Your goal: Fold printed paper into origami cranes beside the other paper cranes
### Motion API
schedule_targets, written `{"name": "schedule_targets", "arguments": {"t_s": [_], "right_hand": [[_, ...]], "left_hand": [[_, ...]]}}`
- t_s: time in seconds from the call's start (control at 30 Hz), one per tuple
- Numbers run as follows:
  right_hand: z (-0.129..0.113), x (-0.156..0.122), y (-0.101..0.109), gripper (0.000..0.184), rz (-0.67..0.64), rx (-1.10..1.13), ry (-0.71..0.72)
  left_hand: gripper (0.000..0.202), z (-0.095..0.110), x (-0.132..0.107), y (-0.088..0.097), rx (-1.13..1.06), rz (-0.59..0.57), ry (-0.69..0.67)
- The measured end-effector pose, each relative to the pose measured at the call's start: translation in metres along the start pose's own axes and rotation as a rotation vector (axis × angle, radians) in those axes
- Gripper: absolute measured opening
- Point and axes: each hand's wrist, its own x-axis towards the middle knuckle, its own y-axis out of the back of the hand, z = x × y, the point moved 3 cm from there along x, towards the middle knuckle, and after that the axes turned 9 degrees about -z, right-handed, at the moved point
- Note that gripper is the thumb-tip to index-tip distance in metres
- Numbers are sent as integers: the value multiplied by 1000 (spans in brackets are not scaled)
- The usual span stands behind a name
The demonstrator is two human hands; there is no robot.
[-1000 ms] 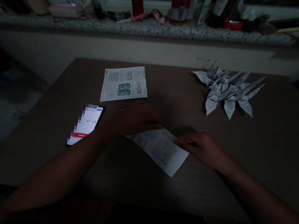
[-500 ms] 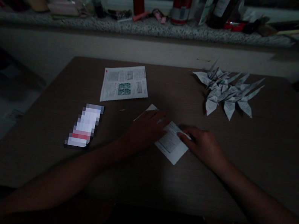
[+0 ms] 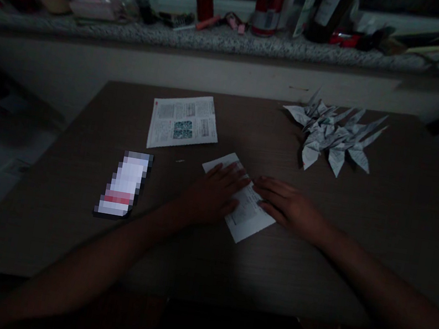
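Observation:
A folded sheet of printed paper [image 3: 246, 219] lies near the middle of the dark wood-grain table [image 3: 356, 255]. My left hand [image 3: 214, 194] rests flat on its left part, covering much of it. My right hand [image 3: 288, 207] lies on the table, with its fingertips on the sheet's right edge. Both hands have their fingers spread, and the two sit close together. Left of my left hand lies a smartphone [image 3: 123, 185], its screen blurred out. A flat printed sheet [image 3: 182, 123] lies beyond my hands, and a heap of folded paper cranes [image 3: 331, 138] sits to the far right.
Behind the table runs a granite ledge [image 3: 223, 39] crowded with a red can [image 3: 268, 7], a dark bottle [image 3: 330, 6], a small red jar [image 3: 205, 3] and assorted small items. Dark floor shows beyond the table's left side.
The sheet has gone from a long piece lying across the table to a shorter, more upright fold. My hands have moved closer together and now press on it.

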Motion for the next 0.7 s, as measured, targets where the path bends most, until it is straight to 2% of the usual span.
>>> {"name": "schedule_targets", "arguments": {"t_s": [0.13, 0.27, 0.43, 0.6, 0.7], "right_hand": [[5, -1, -1, 39, 7, 63, 14], [12, 11, 4, 27, 64, 143, 12], [32, 47, 10, 14, 120, 165, -72], [55, 89, 11, 10, 86, 125, -162], [64, 108, 9, 9, 74, 106, -180]], "left_hand": [[56, -8, 1, 4, -20, -10, -20], [52, -12, 3, 2, -45, 26, -10], [53, -16, 0, 3, -60, 65, 50], [71, -17, -1, 7, -101, 81, 113], [70, -16, -1, 6, -72, 73, 130]]}}
